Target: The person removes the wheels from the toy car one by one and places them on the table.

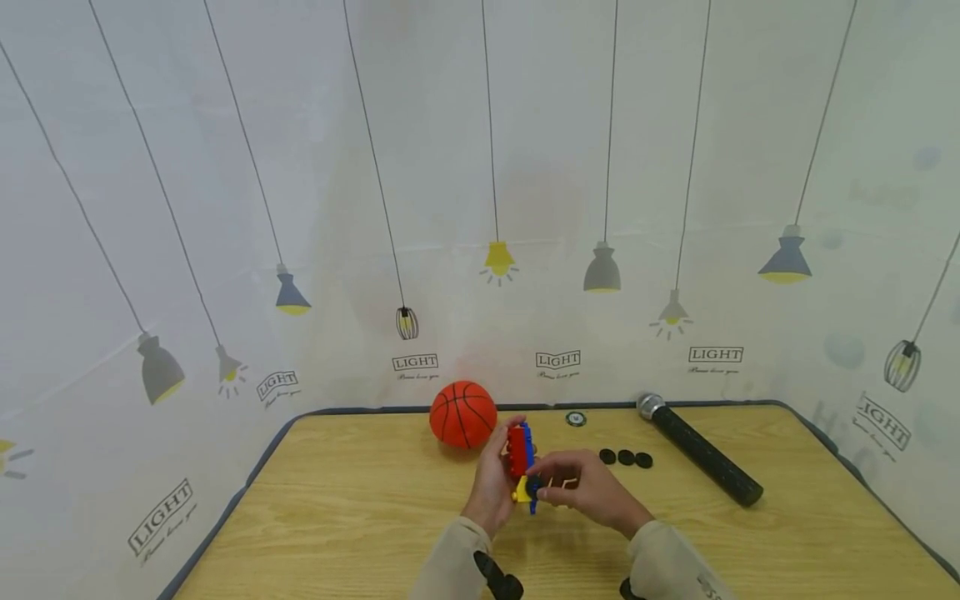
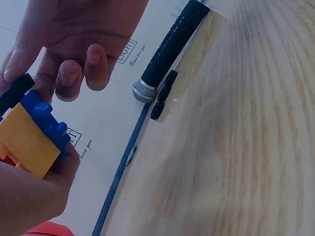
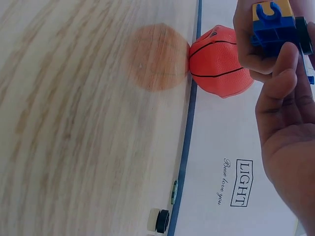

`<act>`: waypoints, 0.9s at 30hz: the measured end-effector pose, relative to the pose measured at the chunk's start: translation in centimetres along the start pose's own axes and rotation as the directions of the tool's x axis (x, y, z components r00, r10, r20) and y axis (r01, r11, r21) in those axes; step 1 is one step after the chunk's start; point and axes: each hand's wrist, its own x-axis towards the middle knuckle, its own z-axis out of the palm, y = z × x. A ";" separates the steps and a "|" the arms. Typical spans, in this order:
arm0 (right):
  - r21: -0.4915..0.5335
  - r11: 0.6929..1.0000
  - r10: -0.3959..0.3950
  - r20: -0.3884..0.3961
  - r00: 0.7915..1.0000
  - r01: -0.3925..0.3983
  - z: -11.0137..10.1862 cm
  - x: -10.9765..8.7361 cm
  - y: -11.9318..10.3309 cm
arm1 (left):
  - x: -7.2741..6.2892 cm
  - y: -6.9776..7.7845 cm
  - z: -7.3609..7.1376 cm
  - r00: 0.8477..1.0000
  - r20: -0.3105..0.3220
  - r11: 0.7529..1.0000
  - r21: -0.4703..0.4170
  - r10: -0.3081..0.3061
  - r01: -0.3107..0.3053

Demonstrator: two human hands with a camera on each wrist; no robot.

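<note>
A toy vehicle [image 1: 519,451] of red, blue and yellow plastic blocks is gripped in my left hand [image 1: 491,490], above the table. In the left wrist view its yellow block [image 2: 29,140] and blue underside [image 2: 47,118] face the camera. My right hand [image 1: 596,490] pinches a black wheel [image 2: 17,92] against the blue part. The right wrist view shows that wheel [image 3: 303,35] at the side of the blue base, with the right thumb close under the base. Part of the toy is hidden behind my left fingers.
Three black wheels [image 1: 626,457] lie in a row on the wooden table [image 1: 360,508], right of my hands. Behind them is a round chip [image 1: 576,418]. An orange basketball [image 1: 463,415] sits at the back left, a black microphone [image 1: 705,454] at the right. A printed curtain [image 1: 540,183] borders the table.
</note>
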 end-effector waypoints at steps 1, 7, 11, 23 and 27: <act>-0.002 1.000 0.002 0.000 1.000 -0.002 0.0 0.0 0.0 | 0.0 0.0 0.0 1.000 0.000 1.000 0.000 0.002 -0.002; -0.011 1.000 -0.014 0.011 1.000 0.015 -0.1 0.0 -0.2 | 0.2 -0.2 0.1 1.000 0.005 1.000 0.004 0.019 -0.019; -0.001 1.000 -0.017 0.019 1.000 0.017 -0.2 0.0 -0.4 | 0.2 -0.2 0.2 1.000 0.008 1.000 0.012 0.027 -0.027; 0.021 1.000 -0.021 0.035 0.999 0.020 0.3 -0.2 -0.2 | -0.1 -0.6 0.3 0.999 0.032 1.000 0.007 0.001 -0.001; 0.011 1.000 -0.023 0.030 0.999 0.022 0.5 -0.2 -0.2 | -0.2 -0.7 0.3 1.000 0.016 1.000 0.028 -0.006 0.005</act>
